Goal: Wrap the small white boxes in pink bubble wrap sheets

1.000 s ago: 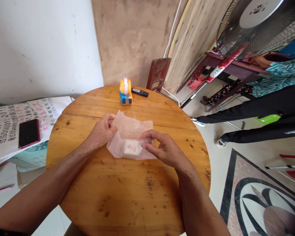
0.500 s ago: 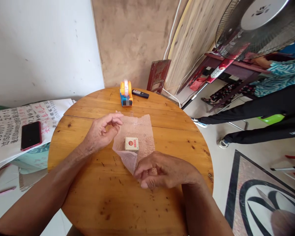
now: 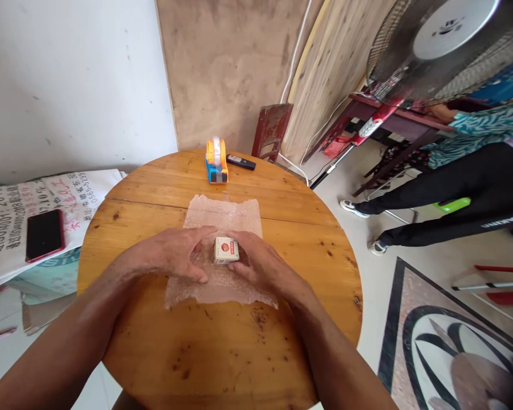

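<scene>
A small cream-coloured box (image 3: 226, 250) with a red round print lies on a sheet of bubble wrap (image 3: 222, 209), which is spread flat on the round wooden table. My right hand (image 3: 263, 263) is around the box's right side, thumb at its near corner and fingertips by its far edge. On the other side, my left hand (image 3: 175, 253) is curved with thumb and fingers apart, resting over the wrap a little away from the box. Nothing is in my left hand.
An orange and blue tape dispenser (image 3: 216, 160) and a black remote-like object (image 3: 241, 163) stand at the table's far edge. A phone (image 3: 45, 235) lies on printed sacks at left. At right are a fan (image 3: 448, 40) and a person's dark-trousered legs (image 3: 453, 182).
My right hand has let go of the wrap's near edge and moved up to the box. That edge now lies flat. My left hand has come down beside the box.
</scene>
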`<action>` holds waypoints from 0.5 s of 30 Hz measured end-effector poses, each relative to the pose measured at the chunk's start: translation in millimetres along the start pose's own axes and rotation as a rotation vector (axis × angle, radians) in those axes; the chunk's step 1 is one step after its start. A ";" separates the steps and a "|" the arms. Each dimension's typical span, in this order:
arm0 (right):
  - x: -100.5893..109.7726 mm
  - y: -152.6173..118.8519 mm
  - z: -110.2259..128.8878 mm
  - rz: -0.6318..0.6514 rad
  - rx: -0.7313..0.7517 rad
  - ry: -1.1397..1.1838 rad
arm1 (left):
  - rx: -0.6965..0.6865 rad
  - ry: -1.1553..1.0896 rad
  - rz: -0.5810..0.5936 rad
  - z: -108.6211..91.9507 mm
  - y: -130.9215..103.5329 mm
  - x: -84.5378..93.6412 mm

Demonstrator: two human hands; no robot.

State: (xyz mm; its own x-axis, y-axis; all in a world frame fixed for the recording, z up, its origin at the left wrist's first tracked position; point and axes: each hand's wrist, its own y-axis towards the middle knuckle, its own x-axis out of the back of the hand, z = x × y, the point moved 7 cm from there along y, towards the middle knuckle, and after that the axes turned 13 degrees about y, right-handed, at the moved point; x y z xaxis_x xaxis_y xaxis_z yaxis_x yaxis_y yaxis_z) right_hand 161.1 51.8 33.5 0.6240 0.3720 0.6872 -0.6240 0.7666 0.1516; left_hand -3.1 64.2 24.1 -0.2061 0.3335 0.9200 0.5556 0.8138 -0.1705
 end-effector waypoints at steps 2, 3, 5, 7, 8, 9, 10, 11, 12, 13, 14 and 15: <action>4.6 1.3 0.5 -0.027 -0.016 0.003 | -0.020 0.037 -0.012 -3.7 -0.2 -2.1; 11.2 1.2 0.8 -0.058 -0.037 0.018 | -0.019 0.073 -0.006 -5.6 0.1 -3.7; 31.6 -1.7 -0.8 -0.146 -0.110 0.030 | -0.007 0.156 0.024 -9.1 0.8 -6.7; 55.6 -9.5 -6.0 -0.232 -0.204 -0.012 | 0.007 0.215 0.050 -12.3 1.1 -7.9; 67.0 -15.2 -9.9 -0.266 -0.245 -0.050 | 0.011 0.233 0.055 -13.7 1.0 -7.6; 77.8 -22.4 -15.6 -0.302 -0.289 -0.094 | 0.013 0.245 0.055 -15.0 0.8 -6.8; 87.3 -30.8 -22.8 -0.336 -0.333 -0.137 | 0.012 0.253 0.057 -16.2 0.4 -6.2; 94.9 -40.1 -31.7 -0.362 -0.379 -0.171 | 0.011 0.260 0.061 -17.2 0.0 -5.8; 100.4 -49.8 -41.9 -0.379 -0.427 -0.192 | 0.011 0.265 0.067 -17.7 -0.4 -5.6; 103.2 -59.0 -52.4 -0.374 -0.472 -0.198 | 0.013 0.269 0.074 -18.0 -0.7 -5.6; 104.2 -67.2 -62.0 -0.355 -0.510 -0.206 | 0.016 0.269 0.082 -18.2 -0.9 -5.7; 104.8 -74.1 -69.2 -0.339 -0.536 -0.234 | 0.019 0.267 0.089 -18.3 -1.1 -5.7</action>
State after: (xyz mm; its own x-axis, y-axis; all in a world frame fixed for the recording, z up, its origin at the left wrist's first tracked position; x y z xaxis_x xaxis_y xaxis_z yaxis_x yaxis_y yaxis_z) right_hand 305.3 70.2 45.2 0.5881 -0.0112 0.8087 -0.0543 0.9971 0.0534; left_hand 12.2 52.7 25.4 0.0637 0.2683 0.9612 0.5465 0.7965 -0.2585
